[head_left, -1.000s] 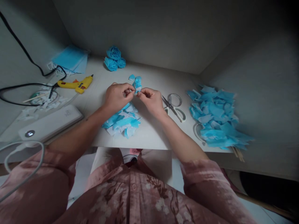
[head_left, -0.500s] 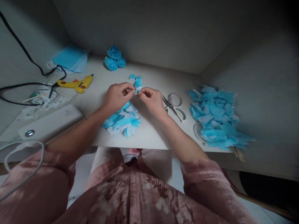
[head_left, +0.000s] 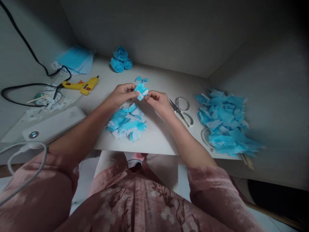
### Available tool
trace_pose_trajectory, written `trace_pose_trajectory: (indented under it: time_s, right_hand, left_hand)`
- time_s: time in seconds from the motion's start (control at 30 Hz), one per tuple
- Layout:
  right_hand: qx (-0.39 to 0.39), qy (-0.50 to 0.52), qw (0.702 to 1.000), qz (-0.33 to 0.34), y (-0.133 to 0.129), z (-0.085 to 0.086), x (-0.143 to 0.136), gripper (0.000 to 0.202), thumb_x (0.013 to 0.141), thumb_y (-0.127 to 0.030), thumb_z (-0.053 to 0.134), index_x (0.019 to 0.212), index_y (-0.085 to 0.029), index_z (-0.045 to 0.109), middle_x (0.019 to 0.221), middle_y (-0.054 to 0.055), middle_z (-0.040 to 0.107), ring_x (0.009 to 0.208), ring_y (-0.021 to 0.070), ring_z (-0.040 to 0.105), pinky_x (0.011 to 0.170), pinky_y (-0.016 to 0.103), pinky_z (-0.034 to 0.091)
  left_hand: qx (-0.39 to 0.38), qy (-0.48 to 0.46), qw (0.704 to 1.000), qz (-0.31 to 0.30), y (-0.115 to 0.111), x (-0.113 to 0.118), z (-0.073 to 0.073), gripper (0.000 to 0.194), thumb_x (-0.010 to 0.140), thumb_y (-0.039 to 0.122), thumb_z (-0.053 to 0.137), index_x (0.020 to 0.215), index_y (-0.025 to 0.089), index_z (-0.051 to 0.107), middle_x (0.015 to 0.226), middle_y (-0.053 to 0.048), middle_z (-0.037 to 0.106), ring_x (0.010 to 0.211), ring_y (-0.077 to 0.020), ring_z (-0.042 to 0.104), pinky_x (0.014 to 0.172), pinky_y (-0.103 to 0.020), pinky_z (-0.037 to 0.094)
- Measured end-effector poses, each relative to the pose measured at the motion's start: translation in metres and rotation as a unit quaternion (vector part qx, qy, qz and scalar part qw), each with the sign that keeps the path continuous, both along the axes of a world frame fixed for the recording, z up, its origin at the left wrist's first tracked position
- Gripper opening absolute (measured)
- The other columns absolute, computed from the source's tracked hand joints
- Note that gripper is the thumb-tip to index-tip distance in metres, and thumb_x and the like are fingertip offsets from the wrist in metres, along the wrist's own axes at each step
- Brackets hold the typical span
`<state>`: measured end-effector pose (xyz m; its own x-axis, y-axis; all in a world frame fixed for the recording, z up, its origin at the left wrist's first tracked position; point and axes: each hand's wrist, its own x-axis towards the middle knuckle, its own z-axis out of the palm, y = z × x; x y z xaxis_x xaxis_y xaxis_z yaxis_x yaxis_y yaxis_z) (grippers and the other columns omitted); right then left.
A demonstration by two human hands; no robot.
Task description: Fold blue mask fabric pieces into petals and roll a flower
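Between my hands, above the middle of the table, is a small blue-and-white fabric piece [head_left: 141, 91], partly opened out and creased. My left hand [head_left: 123, 93] pinches its left side between thumb and fingers. On its right edge, my right hand [head_left: 158, 101] grips with thumb and forefinger. Two small folded blue petals [head_left: 141, 79] lie on the table just beyond. Nearer my body, below the left hand, spreads a loose pile of blue and white fabric pieces [head_left: 127, 124]. White-handled scissors [head_left: 181, 112] rest right of my right hand.
Blue fabric roses [head_left: 121, 58] stand at the back. A yellow glue gun [head_left: 83, 85], flat blue face masks [head_left: 76, 59] and a white power bank [head_left: 54, 124] with a cable are on the left. A large blue fabric heap [head_left: 223, 119] and a roll of tape [head_left: 184, 103] are right.
The fabric piece between my fingers now shows a wider, opened-out face. My hands have moved slightly apart around it. A second folded petal shows on the table beside the first.
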<state>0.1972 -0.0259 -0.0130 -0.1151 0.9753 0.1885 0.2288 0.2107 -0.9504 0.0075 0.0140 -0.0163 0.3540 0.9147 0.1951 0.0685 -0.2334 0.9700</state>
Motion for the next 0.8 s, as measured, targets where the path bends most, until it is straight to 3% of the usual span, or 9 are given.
trace_pose_trajectory:
  time_s: [0.13, 0.27, 0.37, 0.57, 0.8]
  right_hand:
    - [0.007, 0.038, 0.999, -0.006, 0.004, -0.005, 0.003, 0.032, 0.083, -0.040, 0.069, 0.108, -0.021, 0.076, 0.100, 0.005, 0.076, 0.093, 0.0185, 0.067, 0.081, 0.031, 0.053]
    - [0.006, 0.060, 0.998, 0.027, 0.007, -0.008, 0.001, 0.058, 0.083, -0.046, 0.076, 0.136, -0.026, 0.064, 0.120, 0.007, 0.075, 0.110, 0.0225, 0.067, 0.089, 0.035, 0.057]
    - [0.016, 0.046, 0.999, 0.017, 0.009, -0.011, -0.002, 0.064, 0.081, -0.046, 0.080, 0.139, -0.026, 0.062, 0.111, 0.006, 0.075, 0.107, 0.0227, 0.068, 0.090, 0.035, 0.057]
    - [0.029, 0.027, 0.999, -0.017, 0.011, -0.015, 0.000, 0.057, 0.084, -0.042, 0.079, 0.136, -0.025, 0.066, 0.089, 0.001, 0.069, 0.094, 0.0203, 0.068, 0.087, 0.035, 0.056]
    - [0.019, 0.034, 0.999, 0.004, 0.009, -0.008, 0.003, 0.051, 0.085, -0.041, 0.074, 0.134, -0.027, 0.068, 0.094, 0.002, 0.073, 0.097, 0.0201, 0.068, 0.089, 0.037, 0.056]
  left_hand:
    - [-0.013, -0.027, 1.000, 0.009, -0.002, 0.001, 0.001, 0.019, 0.070, 0.034, 0.075, 0.075, 0.020, 0.063, 0.069, -0.001, 0.062, 0.063, -0.0147, 0.056, 0.059, -0.029, 0.044]
    - [-0.030, -0.046, 0.998, 0.013, -0.004, 0.005, -0.001, 0.020, 0.070, 0.034, 0.075, 0.077, 0.020, 0.063, 0.069, 0.000, 0.061, 0.060, -0.0128, 0.053, 0.056, -0.027, 0.042]
    - [-0.041, -0.031, 0.999, 0.011, -0.006, 0.008, -0.004, 0.022, 0.071, 0.037, 0.074, 0.078, 0.021, 0.062, 0.066, 0.001, 0.058, 0.054, -0.0118, 0.049, 0.052, -0.027, 0.037]
    - [-0.040, -0.012, 0.999, 0.010, -0.006, 0.006, -0.004, 0.022, 0.072, 0.038, 0.074, 0.072, 0.022, 0.059, 0.063, 0.000, 0.057, 0.052, -0.0122, 0.048, 0.051, -0.029, 0.035]
    - [-0.048, -0.038, 0.998, 0.012, -0.003, 0.003, -0.002, 0.018, 0.072, 0.035, 0.074, 0.070, 0.020, 0.064, 0.063, -0.001, 0.061, 0.055, -0.0129, 0.052, 0.052, -0.027, 0.039]
